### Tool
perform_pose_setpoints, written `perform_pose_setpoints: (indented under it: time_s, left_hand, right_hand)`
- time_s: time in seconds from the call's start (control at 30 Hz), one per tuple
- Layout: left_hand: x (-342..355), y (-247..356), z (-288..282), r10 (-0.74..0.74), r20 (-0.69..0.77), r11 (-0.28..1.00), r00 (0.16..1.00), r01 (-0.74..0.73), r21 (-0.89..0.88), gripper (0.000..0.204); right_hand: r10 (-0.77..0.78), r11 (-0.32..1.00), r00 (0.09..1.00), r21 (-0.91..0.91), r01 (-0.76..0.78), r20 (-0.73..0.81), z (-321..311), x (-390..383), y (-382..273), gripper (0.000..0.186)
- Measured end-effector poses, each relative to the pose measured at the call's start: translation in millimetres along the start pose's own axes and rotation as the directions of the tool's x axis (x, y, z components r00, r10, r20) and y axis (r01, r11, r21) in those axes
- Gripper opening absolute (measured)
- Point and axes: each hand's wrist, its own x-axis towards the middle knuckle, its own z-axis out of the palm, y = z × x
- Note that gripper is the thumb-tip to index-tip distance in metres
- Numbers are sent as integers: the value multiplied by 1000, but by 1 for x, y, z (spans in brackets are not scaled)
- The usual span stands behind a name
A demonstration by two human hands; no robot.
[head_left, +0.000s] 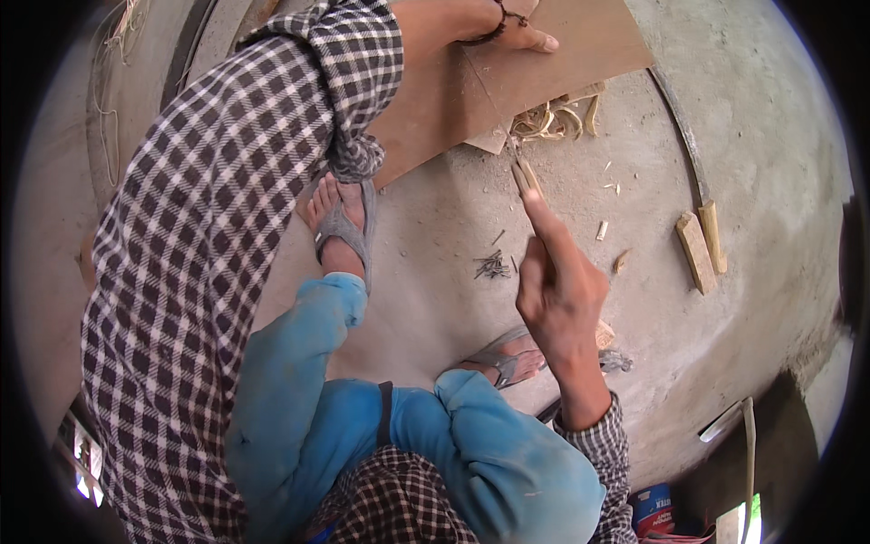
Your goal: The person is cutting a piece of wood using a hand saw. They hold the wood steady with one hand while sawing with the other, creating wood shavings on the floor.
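Observation:
My left hand (524,34) lies at the top edge on a thin brown board (426,118), its thumb stretched out; its other fingers are mostly out of view. Below the board, my right hand (566,295) grips the wooden handle of what looks like a handsaw (525,176), index finger laid along it. The narrow blade appears edge-on and meets the board's near edge, where a thin straight line runs across the surface. Curled wood shavings (553,121) lie beside that edge.
A small pile of nails (492,265) lies between my sandalled feet. Rightward are a wooden block (696,252) and a long dark blade with a wooden handle (712,238). A blue-and-red container (652,510) stands at the lower right.

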Motion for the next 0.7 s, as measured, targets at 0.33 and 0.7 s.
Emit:
perform_pose_setpoints:
  time_s: [0.33, 0.7]
  left_hand:
    - [-12, -6, -16, 16, -127, 1000, 992, -14, 16, 82]
    - [-10, 15, -14, 46, -135, 999, 990, -49, -20, 74]
  right_hand:
    - [-45, 999, 998, 11, 46, -53, 19, 28, -5, 46]
    - [-34, 998, 998, -54, 31, -58, 34, 59, 1, 53]
